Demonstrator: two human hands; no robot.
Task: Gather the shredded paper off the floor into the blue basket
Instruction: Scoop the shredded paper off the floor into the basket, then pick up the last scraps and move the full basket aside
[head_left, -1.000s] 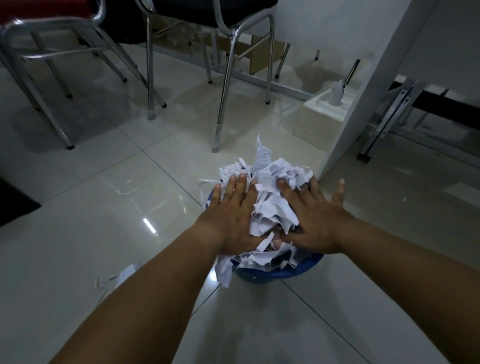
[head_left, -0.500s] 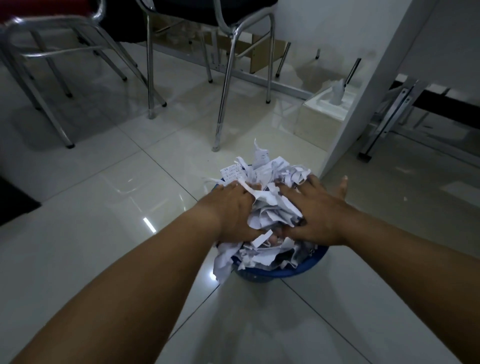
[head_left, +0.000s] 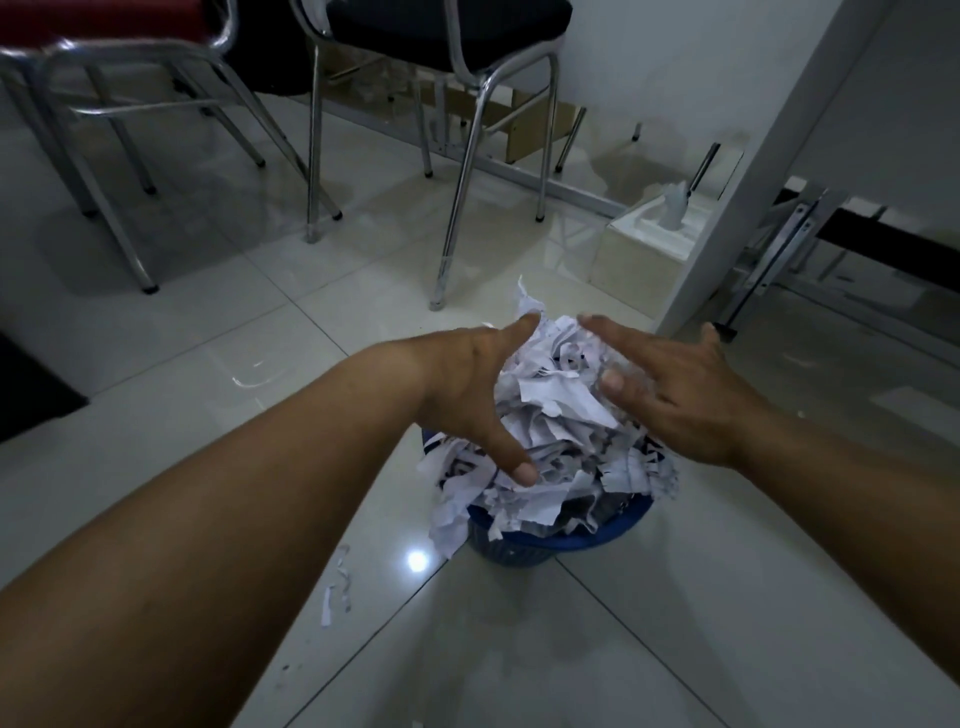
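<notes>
Now both palms frame the heap

Both open: the left hand (head_left: 467, 395) and right hand (head_left: 675, 395) hold nothing, fingers straight, flanking the shredded paper (head_left: 550, 415) mounded above the blue basket (head_left: 597, 543), likely to stop the overfull pile spilling. One basket, one heap, two hands. One small cluster of stray strips (head_left: 335, 597) lies on the floor (head_left: 623, 623) near-left, too tangled to count.

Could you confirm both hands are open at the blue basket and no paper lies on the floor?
Not quite: the head view shows paper strips on the floor left of the blue basket. The left hand and right hand are open there.
</notes>
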